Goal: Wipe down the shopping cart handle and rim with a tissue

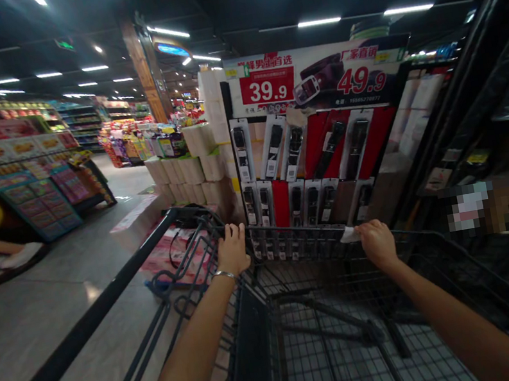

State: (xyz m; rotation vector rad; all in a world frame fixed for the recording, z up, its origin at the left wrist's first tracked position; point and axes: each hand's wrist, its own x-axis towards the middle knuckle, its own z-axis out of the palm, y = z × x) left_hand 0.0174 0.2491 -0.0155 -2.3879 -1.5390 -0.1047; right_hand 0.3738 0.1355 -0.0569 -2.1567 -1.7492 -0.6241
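A black wire shopping cart (332, 359) fills the space below me, its grid floor bare in view. My left hand (233, 250), with a silver bracelet at the wrist, grips the cart's frame near its far left corner, knuckles up. Farther right, my right hand (377, 241) is closed on a small white cloth or tissue (349, 235) at the cart's far rim (300, 227). Most of the cloth is hidden by the fingers. Packaged belts (279, 147) hang on a display just beyond the rim.
A price sign (314, 80) tops the belt display. Stacked paper rolls (187, 169) and pink packs (180, 255) stand beyond the cart's left side. A wooden pillar (144, 72) rises behind. Slanted racks (36, 201) are at far left, and dark shelving with hanging goods (478, 159) is close on the right.
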